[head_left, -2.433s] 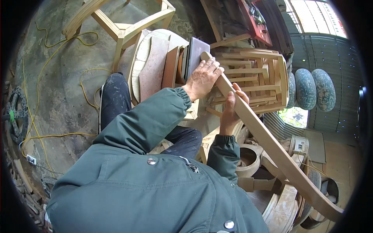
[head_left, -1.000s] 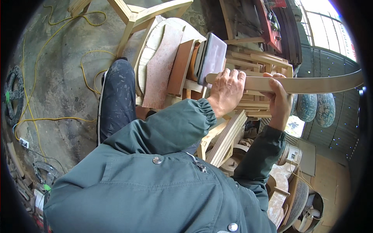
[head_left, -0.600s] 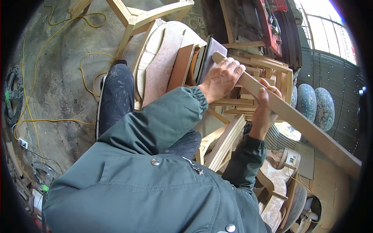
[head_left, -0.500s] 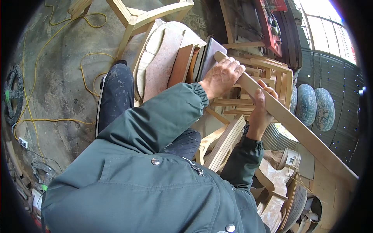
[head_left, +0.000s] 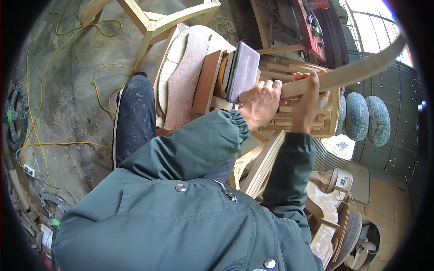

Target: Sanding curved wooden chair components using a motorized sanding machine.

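A long, curved wooden slat (head_left: 348, 74) extends from between my hands up toward the upper right. My left hand (head_left: 262, 101) is closed round its lower end. Farther along, my right hand (head_left: 309, 97) wraps the same slat, its fingertips showing over the far side and its edges slightly blurred. Just beyond my left hand stands a grey flat panel with a dark rim (head_left: 245, 70), tilted; I cannot tell whether the slat's end touches it. Left of the panel lean reddish-brown boards (head_left: 208, 81) and a pale rounded wooden piece (head_left: 174, 58).
Wooden frames stand at the top (head_left: 151, 27), and stacked slatted frames (head_left: 323, 119) behind my right hand. Yellow cord (head_left: 68, 143) snakes over the concrete floor (head_left: 68, 99) on the left. At lower right are a carved pale wooden leg (head_left: 323, 235) and a tyre (head_left: 350, 237).
The slat has swung from pointing down right to pointing up right, and its curve now shows. My left hand has moved slightly down, and my right hand has shifted up with the slat.
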`<move>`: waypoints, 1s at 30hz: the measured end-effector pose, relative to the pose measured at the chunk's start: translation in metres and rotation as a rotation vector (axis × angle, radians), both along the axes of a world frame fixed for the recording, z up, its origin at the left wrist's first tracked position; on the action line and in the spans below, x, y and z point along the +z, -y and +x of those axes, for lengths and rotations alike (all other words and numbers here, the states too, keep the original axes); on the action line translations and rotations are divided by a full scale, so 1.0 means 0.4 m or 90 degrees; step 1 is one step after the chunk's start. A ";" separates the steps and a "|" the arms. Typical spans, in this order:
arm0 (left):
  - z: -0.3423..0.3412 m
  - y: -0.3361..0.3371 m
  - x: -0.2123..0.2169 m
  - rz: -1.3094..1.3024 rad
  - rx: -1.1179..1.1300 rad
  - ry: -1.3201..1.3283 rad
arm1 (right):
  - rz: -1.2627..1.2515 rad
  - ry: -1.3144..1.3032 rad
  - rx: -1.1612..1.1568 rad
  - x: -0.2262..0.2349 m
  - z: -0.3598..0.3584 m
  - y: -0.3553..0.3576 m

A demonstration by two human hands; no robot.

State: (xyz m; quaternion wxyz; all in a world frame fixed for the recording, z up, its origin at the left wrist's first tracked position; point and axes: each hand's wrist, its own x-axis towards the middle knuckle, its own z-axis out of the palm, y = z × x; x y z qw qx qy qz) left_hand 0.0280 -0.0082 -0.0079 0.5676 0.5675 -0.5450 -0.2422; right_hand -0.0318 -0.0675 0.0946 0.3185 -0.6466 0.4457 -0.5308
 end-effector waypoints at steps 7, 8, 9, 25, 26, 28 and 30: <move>0.089 -0.004 -0.061 -0.089 0.049 0.006 | 0.029 0.020 -0.008 -0.052 0.076 0.101; 0.112 -0.014 -0.067 -0.074 0.054 -0.020 | 0.047 0.001 0.002 -0.057 0.059 0.111; 0.148 -0.025 -0.068 -0.061 0.063 -0.043 | 0.064 -0.016 0.015 -0.055 0.047 0.117; 0.153 -0.098 0.003 -0.024 -0.065 -0.323 | 0.295 -0.210 -0.033 -0.096 -0.534 -0.738; 0.139 -0.075 -0.014 -0.052 -0.011 -0.273 | 0.305 -0.192 -0.039 -0.121 -0.575 -0.829; 0.122 -0.047 -0.036 -0.056 0.054 -0.219 | 0.319 -0.181 -0.089 -0.196 -0.654 -1.015; 0.102 -0.027 -0.038 -0.054 0.080 -0.187 | 0.322 -0.174 -0.149 -0.238 -0.674 -1.150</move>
